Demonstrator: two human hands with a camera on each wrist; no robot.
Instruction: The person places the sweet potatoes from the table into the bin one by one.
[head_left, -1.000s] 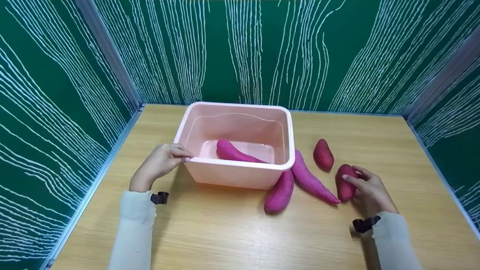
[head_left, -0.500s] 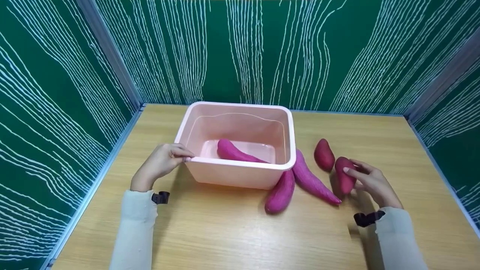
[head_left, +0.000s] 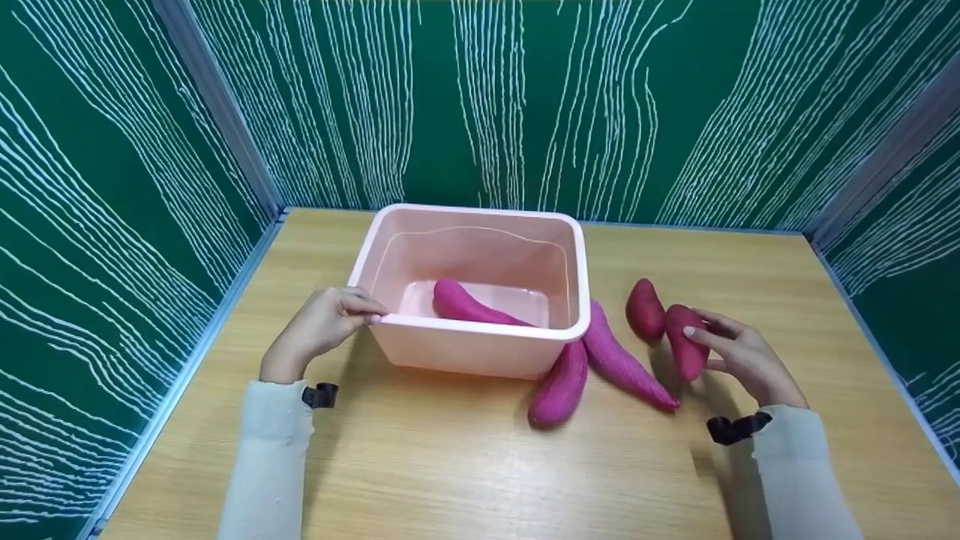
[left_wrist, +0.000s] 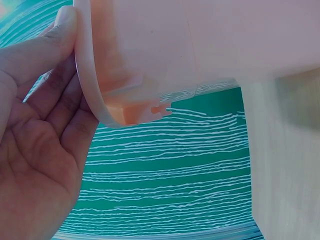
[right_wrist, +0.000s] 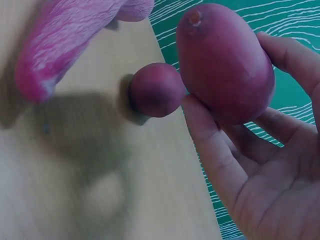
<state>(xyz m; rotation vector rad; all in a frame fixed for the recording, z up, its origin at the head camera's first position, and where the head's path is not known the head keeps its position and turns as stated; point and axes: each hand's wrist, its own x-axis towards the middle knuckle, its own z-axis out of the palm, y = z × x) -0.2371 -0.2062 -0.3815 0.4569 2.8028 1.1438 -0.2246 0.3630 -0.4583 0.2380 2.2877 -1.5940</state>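
My left hand (head_left: pixel 322 326) pinches the near left corner of a pale pink plastic bin's rim; the left wrist view shows thumb and fingers on either side of the bin (left_wrist: pixel 150 45). One long pink sweet potato (head_left: pixel 469 304) lies inside, partly hidden by the front wall. On the right, my right hand (head_left: pixel 746 360) grips a smooth dark red sweet potato (head_left: pixel 686 345) between thumb and fingers, raised off the table with its shadow below. Just left of it a second dark red sweet potato (head_left: pixel 645 311) lies on the table.
Two more long pink sweet potatoes, a curved one (head_left: pixel 562 386) and a tapering one (head_left: pixel 631 367), lie against the bin's right front corner. The wooden table (head_left: pixel 480 465) is enclosed by green panels (head_left: pixel 427 97) with white wavy lines at the back and sides.
My right hand has lifted the dark red sweet potato off the table and shifted it slightly away from me, closer to the second one. The left hand and bin have stayed still.
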